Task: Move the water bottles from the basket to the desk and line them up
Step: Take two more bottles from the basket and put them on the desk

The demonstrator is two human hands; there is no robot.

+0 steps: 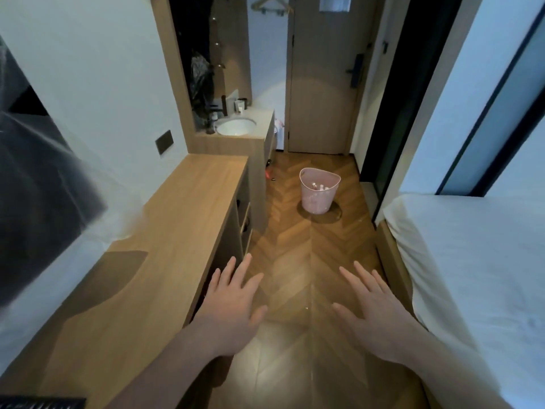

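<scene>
2 bare hands extend forward, palms down, over the herringbone floor (295,261): the left hand (233,308) beside the front edge of the wooden surface (177,219), the right hand (374,314) near the white bed (472,261), the fingers (244,268) of both straight, spread and holding nothing. Farther off, 1 pink basket (318,199) stands upright on the floor, well apart from both hands, just past the far end of the surface. Inside it, the white caps of the water bottles (320,186) show above the rim, about 4, the exact count unclear.
</scene>
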